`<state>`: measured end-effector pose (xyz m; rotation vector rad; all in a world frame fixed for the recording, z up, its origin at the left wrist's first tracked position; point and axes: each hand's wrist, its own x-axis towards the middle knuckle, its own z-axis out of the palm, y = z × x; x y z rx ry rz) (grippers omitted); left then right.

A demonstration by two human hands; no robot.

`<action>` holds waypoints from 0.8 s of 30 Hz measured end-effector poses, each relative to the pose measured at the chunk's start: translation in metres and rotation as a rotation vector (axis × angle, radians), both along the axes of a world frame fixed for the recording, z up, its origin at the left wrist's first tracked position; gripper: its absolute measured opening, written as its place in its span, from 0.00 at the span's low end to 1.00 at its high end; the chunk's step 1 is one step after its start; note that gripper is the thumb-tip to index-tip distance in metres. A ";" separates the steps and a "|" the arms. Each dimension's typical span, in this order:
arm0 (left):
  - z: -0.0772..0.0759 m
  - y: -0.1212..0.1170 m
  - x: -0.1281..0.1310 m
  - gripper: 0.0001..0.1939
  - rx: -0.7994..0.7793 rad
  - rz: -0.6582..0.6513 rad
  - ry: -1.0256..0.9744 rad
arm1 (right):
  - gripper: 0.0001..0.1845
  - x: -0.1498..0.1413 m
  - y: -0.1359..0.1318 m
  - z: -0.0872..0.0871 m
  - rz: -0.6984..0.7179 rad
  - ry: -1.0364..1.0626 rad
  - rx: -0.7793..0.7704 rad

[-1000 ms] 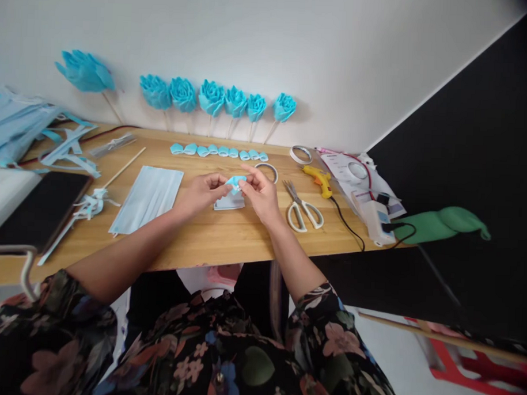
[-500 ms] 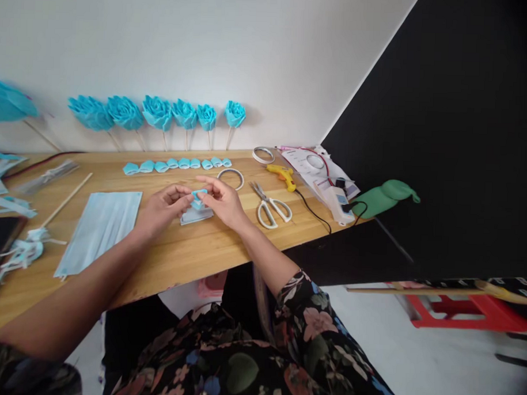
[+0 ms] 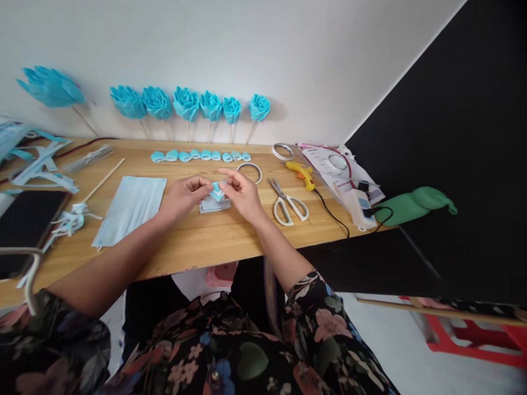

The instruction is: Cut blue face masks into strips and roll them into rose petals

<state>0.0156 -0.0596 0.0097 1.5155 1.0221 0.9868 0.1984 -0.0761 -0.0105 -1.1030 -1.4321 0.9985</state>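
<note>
Between my fingertips is a small folded blue piece of mask fabric (image 3: 217, 191). My left hand (image 3: 183, 198) pinches its left side. The right one (image 3: 243, 195) grips it from the other side, thumb pressed on it and forefinger raised. Just beneath lies a small stack of pale blue fabric pieces (image 3: 215, 205) on the table. A flat blue face mask (image 3: 131, 207) rests to the left of my hands. Behind them runs a row of small folded blue petals (image 3: 200, 155). White-handled scissors (image 3: 288, 202) lie to the right.
Several blue fabric flowers on sticks (image 3: 186, 105) lean against the wall. A yellow glue gun (image 3: 302, 174), tape rolls (image 3: 283, 151) and a power strip (image 3: 359, 208) lie at the right. On the left are a phone (image 3: 27, 218), a stick with fabric strips (image 3: 72, 218) and mask scraps (image 3: 42, 161).
The camera view has turned left, so the things on the table appear shifted right. Both hands remain on the small blue piece, which now looks folded flatter.
</note>
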 end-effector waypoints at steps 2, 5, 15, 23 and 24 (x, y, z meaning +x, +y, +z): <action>-0.002 0.001 0.000 0.18 0.010 0.002 0.007 | 0.24 0.000 0.001 -0.001 -0.009 0.008 0.000; -0.004 0.002 0.000 0.19 0.008 -0.010 0.006 | 0.25 0.001 0.001 -0.001 -0.027 0.038 -0.003; -0.003 0.006 0.001 0.20 -0.032 0.034 -0.100 | 0.27 0.004 0.000 0.004 -0.072 0.165 -0.036; -0.008 0.012 -0.001 0.18 -0.024 0.046 -0.151 | 0.30 0.004 0.003 0.003 0.057 0.107 -0.064; -0.008 0.012 -0.001 0.18 -0.022 0.046 -0.163 | 0.30 0.003 0.003 0.002 0.053 0.099 -0.063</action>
